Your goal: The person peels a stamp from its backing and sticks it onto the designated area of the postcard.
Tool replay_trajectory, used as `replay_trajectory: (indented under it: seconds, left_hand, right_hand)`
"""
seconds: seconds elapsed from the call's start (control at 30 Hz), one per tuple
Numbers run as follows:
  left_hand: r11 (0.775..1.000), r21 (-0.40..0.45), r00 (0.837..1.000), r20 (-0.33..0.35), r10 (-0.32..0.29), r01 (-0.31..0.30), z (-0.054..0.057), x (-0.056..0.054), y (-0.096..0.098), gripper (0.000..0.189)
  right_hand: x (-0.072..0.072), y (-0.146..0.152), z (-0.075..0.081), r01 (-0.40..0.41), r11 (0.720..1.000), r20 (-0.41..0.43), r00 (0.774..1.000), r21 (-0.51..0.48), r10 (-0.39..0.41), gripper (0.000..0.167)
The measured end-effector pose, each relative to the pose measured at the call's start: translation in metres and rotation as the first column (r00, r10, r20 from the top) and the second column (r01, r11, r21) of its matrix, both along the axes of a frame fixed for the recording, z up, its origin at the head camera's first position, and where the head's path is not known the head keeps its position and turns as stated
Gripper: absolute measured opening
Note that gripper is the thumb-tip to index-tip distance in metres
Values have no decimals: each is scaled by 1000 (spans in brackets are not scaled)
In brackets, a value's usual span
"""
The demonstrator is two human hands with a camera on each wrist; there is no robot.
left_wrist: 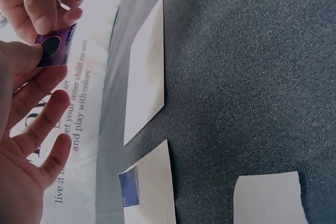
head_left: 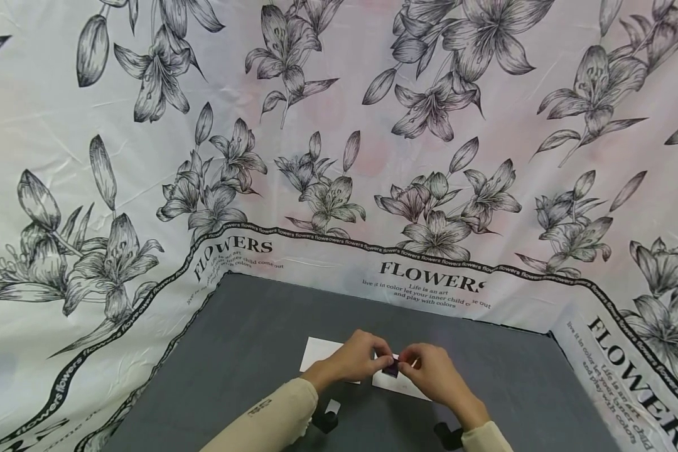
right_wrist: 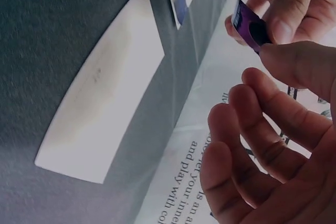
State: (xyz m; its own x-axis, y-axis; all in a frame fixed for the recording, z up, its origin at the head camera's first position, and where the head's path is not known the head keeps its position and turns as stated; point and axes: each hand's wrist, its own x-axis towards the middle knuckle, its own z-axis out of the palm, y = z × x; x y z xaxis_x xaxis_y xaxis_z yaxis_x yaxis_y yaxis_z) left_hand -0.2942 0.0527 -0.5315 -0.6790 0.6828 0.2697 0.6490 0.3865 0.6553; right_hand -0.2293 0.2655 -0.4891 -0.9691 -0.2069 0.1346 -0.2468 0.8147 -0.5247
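Both hands hold a small purple stamp [head_left: 392, 369] with a dark round picture on its face. My left hand [head_left: 357, 356] pinches one edge between thumb and forefinger, its other fingers spread apart in the left wrist view. On the opposite edge, my right hand [head_left: 434, 371] pinches it with the thumb in front. The stamp [left_wrist: 56, 45] is raised off the table, overlapping a plain white envelope [head_left: 401, 383] in the head view. Faint small print marks that envelope [right_wrist: 102, 85]. Left of it lies a second white envelope [head_left: 315, 353], with a blue stamp [left_wrist: 129, 187] at its corner.
A small white piece of paper [left_wrist: 270, 198] lies on the grey cloth-covered table [head_left: 248, 339], nearer to me than the envelopes. Black wrist-worn devices [head_left: 326, 422] show beside both forearms. A white flower-printed curtain [head_left: 339, 125] borders the table at the back and sides.
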Motion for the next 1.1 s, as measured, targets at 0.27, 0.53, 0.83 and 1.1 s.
replay_trajectory:
  seconds: [0.27,0.53,0.83,1.1]
  left_hand:
    - [999,39,1000,0,-11,11,-3,1,-1,14]
    - [990,127,998,26,50,-53,-5,2,0,4]
    - [987,147,995,86,58,-70,0,5,0,14]
    - [990,137,992,123,-5,-12,7,11,-1,18]
  right_hand:
    - [3,-4,-5,-30,998,-42,999,-56,28,15]
    - [3,-6,-5,-41,997,-73,997,-69,36,17]
    - [9,-8,-1,-17,995,-56,998,-99,12,12]
    - [12,-13,-1,-29,993,-95,995,-113,19,9]
